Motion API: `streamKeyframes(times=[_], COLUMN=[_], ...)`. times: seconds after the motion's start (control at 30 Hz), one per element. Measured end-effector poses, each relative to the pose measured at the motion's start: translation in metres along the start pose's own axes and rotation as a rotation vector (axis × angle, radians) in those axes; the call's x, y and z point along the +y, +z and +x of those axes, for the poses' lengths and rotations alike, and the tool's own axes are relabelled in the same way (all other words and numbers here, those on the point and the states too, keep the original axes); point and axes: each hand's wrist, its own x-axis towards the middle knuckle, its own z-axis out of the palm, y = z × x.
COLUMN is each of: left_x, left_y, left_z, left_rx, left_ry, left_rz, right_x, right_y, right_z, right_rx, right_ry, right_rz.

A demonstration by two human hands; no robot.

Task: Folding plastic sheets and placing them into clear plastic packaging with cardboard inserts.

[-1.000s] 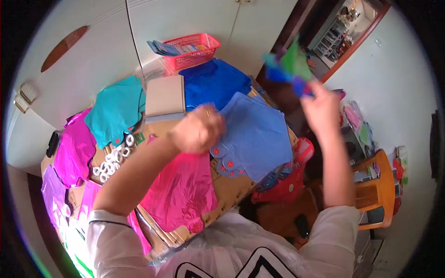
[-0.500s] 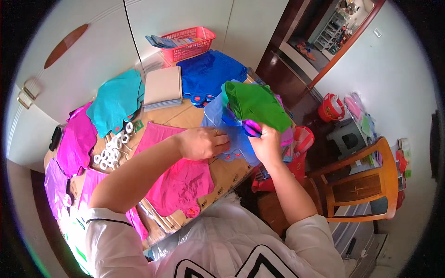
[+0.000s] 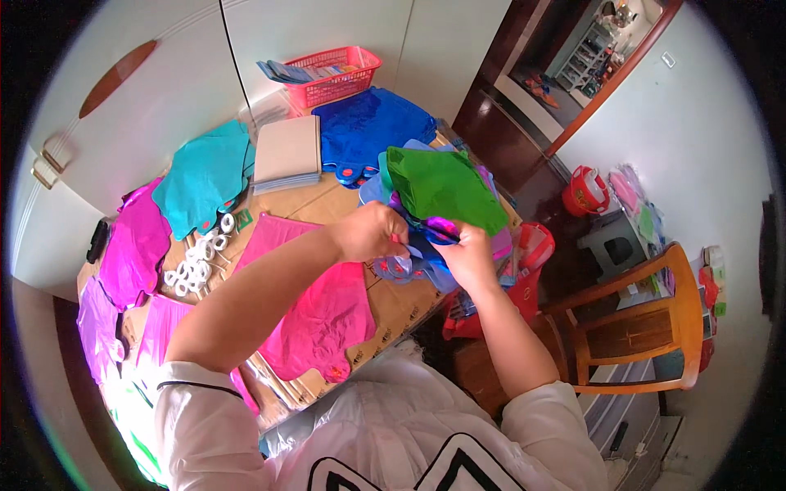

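Observation:
My right hand (image 3: pixel 464 255) grips a folded bundle of shiny blue and purple foil (image 3: pixel 438 231), which looks like a deflated foil balloon. Close beside it, my left hand (image 3: pixel 373 232) is closed, its fingertips pinching the bundle's lower left part; a ring no longer shows on it. Beneath and behind both hands lies a stack of flat foil pieces, a green one (image 3: pixel 446 186) on top and a translucent blue one (image 3: pixel 399 268) sticking out at the near side. A flat pink foil piece (image 3: pixel 319 315) lies under my left forearm.
On the cardboard-covered table (image 3: pixel 397 304) lie teal (image 3: pixel 201 180), magenta (image 3: pixel 135 245) and dark blue foil piles (image 3: pixel 368 131). White rolls (image 3: pixel 195 266), a beige card stack (image 3: pixel 286 151) and a pink basket (image 3: pixel 336 78) stand among them. A wooden chair (image 3: pixel 630 327) and red bucket (image 3: pixel 584 190) are right.
My left hand has lifted from the translucent blue foil and come up to the bundle in my right hand. The translucent blue piece has been drawn up and bunched; the green piece shifted slightly.

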Motion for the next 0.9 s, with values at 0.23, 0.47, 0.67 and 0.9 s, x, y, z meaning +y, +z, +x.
streamKeyframes(times=[0.23,0.47,0.67,0.9], left_x=[0.005,0.009,0.023,0.016], left_y=[-0.009,0.001,0.012,0.017], left_z=[0.006,0.016,0.029,0.009], left_rx=[-0.034,0.166,0.412,0.366], left_ry=[-0.167,0.063,0.181,0.458], left_rz=[-0.139,0.204,0.243,0.74], right_x=[0.009,0.02,-0.008,0.007], right_y=[-0.003,-0.006,-0.01,-0.019], right_z=[0.006,0.007,0.003,0.013], right_rx=[-0.038,-0.093,-0.144,0.022], right_ry=[-0.041,0.062,0.057,0.247], right_rz=[0.037,0.206,0.089,0.384])
